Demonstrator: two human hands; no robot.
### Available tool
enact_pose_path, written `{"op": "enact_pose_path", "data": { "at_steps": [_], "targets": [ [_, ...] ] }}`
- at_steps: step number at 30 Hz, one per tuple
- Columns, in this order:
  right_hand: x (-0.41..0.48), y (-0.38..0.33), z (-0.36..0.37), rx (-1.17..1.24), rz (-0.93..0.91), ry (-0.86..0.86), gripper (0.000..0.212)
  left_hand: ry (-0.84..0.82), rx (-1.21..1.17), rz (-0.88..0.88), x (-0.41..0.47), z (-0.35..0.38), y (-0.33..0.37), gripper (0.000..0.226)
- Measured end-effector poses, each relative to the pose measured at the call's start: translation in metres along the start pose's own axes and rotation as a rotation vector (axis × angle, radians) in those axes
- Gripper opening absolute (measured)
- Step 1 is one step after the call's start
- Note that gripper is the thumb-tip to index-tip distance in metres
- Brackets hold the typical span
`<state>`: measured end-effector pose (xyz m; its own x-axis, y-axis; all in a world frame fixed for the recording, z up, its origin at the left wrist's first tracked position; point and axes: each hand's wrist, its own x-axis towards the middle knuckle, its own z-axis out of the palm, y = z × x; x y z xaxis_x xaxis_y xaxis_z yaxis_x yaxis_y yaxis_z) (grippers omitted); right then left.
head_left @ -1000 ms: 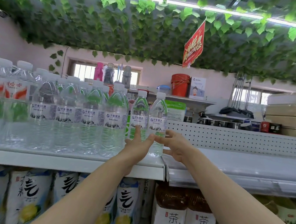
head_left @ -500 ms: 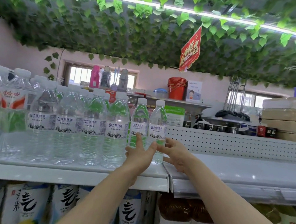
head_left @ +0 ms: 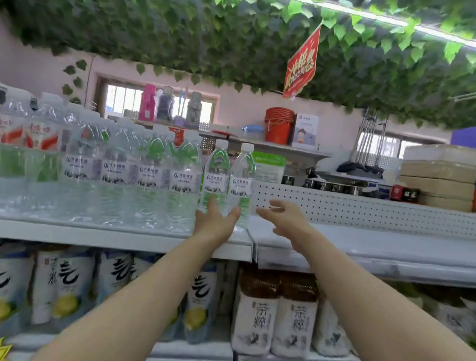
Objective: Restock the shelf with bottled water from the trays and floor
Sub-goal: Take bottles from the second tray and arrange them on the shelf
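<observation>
Head camera, a shop aisle.

— Where is the water?

— A row of water bottles (head_left: 124,178) stands upright along the upper shelf (head_left: 100,237), filling its left section. The last two bottles (head_left: 241,180) stand side by side at the row's right end, just beside the seam between shelf sections.

— And the hands?

— The left hand (head_left: 215,224) is raised in front of those two, fingers straight and spread, gripping nothing. It hides their lower parts, and whether it touches them cannot be told. The right hand (head_left: 285,216) hangs just to their right, apart from them, fingers loosely extended, holding nothing.

— Around them?

— A perforated back panel (head_left: 370,210) stands behind the shelf. Tea bottles (head_left: 275,318) and lemon drinks (head_left: 66,289) sit on the shelf below. A red sign (head_left: 301,63) hangs under leaves (head_left: 185,30), with a red bucket (head_left: 278,125) beyond.
</observation>
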<state>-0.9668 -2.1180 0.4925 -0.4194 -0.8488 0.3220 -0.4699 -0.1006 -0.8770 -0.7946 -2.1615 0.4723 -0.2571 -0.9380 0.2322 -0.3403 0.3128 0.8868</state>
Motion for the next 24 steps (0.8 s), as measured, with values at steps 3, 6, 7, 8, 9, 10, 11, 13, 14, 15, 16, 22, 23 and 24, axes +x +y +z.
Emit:
{"op": "enact_pose_path", "data": {
  "at_steps": [3, 6, 7, 8, 9, 10, 11, 13, 14, 15, 16, 22, 23, 24],
  "targets": [
    [-0.038, -0.004, -0.026, -0.136, -0.060, 0.029, 0.069, 0.048, 0.018, 0.024, -0.029, 0.000, 0.008, 0.088],
    [-0.077, -0.002, -0.053, -0.330, -0.155, 0.036, 0.069, 0.140, 0.111, 0.083, -0.069, 0.004, 0.014, 0.091],
    [-0.090, -0.001, -0.063, -0.427, -0.195, 0.031, 0.070, 0.180, 0.167, 0.103, -0.084, 0.006, 0.014, 0.090],
    [-0.104, 0.001, -0.071, -0.525, -0.226, 0.022, 0.071, 0.221, 0.224, 0.117, -0.101, 0.010, 0.014, 0.086],
    [-0.119, 0.004, -0.079, -0.608, -0.249, 0.013, 0.073, 0.254, 0.273, 0.123, -0.120, 0.014, 0.013, 0.082],
    [-0.133, 0.006, -0.087, -0.675, -0.267, 0.005, 0.074, 0.274, 0.303, 0.120, -0.137, 0.019, 0.011, 0.079],
    [-0.148, 0.010, -0.095, -0.725, -0.281, -0.004, 0.076, 0.284, 0.310, 0.112, -0.155, 0.025, 0.008, 0.077],
    [-0.176, 0.022, -0.107, -0.792, -0.293, -0.025, 0.080, 0.290, 0.307, 0.096, -0.188, 0.037, 0.000, 0.074],
    [-0.190, 0.029, -0.111, -0.814, -0.291, -0.035, 0.081, 0.292, 0.313, 0.089, -0.202, 0.044, -0.006, 0.072],
    [-0.204, 0.038, -0.115, -0.827, -0.285, -0.044, 0.081, 0.293, 0.328, 0.081, -0.217, 0.052, -0.011, 0.070],
    [-0.219, 0.046, -0.116, -0.833, -0.273, -0.052, 0.082, 0.289, 0.340, 0.067, -0.230, 0.059, -0.018, 0.068],
    [-0.286, 0.104, -0.113, -0.781, -0.138, -0.173, 0.081, 0.224, 0.341, -0.030, -0.302, 0.102, -0.052, 0.057],
    [-0.295, 0.115, -0.114, -0.773, -0.111, -0.188, 0.079, 0.211, 0.338, -0.048, -0.312, 0.110, -0.057, 0.055],
    [-0.302, 0.124, -0.113, -0.772, -0.092, -0.202, 0.077, 0.201, 0.328, -0.060, -0.319, 0.115, -0.062, 0.054]
  ]
}}
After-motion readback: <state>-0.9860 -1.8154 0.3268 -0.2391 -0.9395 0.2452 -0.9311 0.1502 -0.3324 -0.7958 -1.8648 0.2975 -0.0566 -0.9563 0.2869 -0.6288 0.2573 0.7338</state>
